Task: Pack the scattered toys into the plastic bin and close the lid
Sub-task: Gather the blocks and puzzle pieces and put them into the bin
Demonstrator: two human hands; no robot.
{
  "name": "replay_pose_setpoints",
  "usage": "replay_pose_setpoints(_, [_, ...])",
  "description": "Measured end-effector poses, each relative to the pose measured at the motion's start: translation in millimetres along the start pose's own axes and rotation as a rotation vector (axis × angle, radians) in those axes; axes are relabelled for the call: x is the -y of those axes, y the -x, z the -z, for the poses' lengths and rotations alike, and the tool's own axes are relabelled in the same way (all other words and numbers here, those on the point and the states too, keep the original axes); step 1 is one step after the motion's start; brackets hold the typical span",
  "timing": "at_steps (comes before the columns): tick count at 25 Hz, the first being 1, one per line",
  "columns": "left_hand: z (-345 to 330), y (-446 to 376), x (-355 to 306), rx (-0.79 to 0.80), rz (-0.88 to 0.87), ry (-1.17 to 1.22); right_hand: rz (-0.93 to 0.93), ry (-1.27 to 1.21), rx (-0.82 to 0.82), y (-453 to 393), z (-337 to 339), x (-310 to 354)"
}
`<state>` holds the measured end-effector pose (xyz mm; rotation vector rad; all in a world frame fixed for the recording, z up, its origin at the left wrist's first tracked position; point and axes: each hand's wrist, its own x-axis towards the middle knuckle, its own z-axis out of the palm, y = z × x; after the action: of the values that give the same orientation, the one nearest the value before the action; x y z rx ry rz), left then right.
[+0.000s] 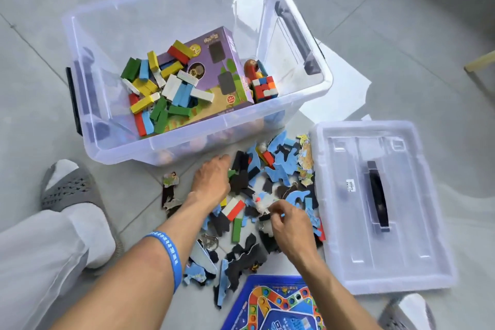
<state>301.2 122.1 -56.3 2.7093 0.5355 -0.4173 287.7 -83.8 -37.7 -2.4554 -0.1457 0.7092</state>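
A grey perforated slipper over a white sock (68, 190) stands on the grey tiled floor (32, 67) at far left. Beside it is the clear plastic bin (187, 142), open, holding a heap of coloured wooden blocks (158, 88), a purple cardboard game box (217, 69), a red parrot figure (251, 67) and a multicoloured cube puzzle (265, 88). Just in front of the bin lies a pile of blue and black jigsaw pieces (270, 177) mixed with a few loose blocks, including a red-and-white block (233, 207) and a green block (237, 229). The left hand (213, 179), with a blue rubber wristband (168, 254) on its forearm, is palm down on the left edge of the pile, fingers curled into the pieces; what it grips I cannot tell. The right hand (290, 225) is over the pile's middle, fingers bent, pinching a small pale jigsaw piece (263, 207). Near the bottom edge lies a blue board-game board (270, 305). To the right, on the floor and touching the pile, lies the clear plastic lid (342, 222) with a dark handle (377, 195), off the bin
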Motion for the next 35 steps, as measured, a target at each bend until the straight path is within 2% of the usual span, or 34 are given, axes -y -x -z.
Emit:
replay_pose_setpoints(5, [0,-4,-3,0.011,0.138,0.126,0.034,0.030,-0.078,-17,16,4])
replay_pose_setpoints(7, [-1,-2,2,-0.040,0.269,0.280,0.080,0.040,-0.130,-35,21,12])
replay_pose_setpoints(8, [-2,1,3,-0.053,0.364,0.447,0.110,0.047,-0.156,-46,21,17])
replay_pose_setpoints(10, [-6,10,2,-0.028,0.513,0.948,0.171,0.112,-0.189,-69,19,28])
replay_pose_setpoints(12, [-9,25,-3,0.046,0.526,1.451,0.215,0.233,-0.173,-87,13,35])
replay_pose_setpoints(13, [-10,30,-5,0.081,0.500,1.620,0.227,0.302,-0.164,-93,10,37])
replay_pose_setpoints(18, [-8,35,-12,0.227,0.474,2.038,0.292,0.553,-0.181,-104,-4,43])
replay_pose_setpoints(21, [-3,35,-15,0.235,0.476,2.113,0.231,0.638,-0.173,-110,-9,51])
replay_pose_setpoints(25, [-2,36,-16,0.225,0.578,2.030,0.174,0.593,-0.133,-113,-13,60])
replay_pose_setpoints(29, [-6,49,-17,0.201,0.655,1.955,0.099,0.403,-0.077,-94,-13,45])
replay_pose_setpoints(32, [-11,55,-16,0.161,0.713,1.908,0.079,0.212,-0.119,-87,-13,43])
replay_pose_setpoints(35, [-13,52,-19,0.126,0.752,1.865,0.064,0.168,-0.100,-97,-16,52])
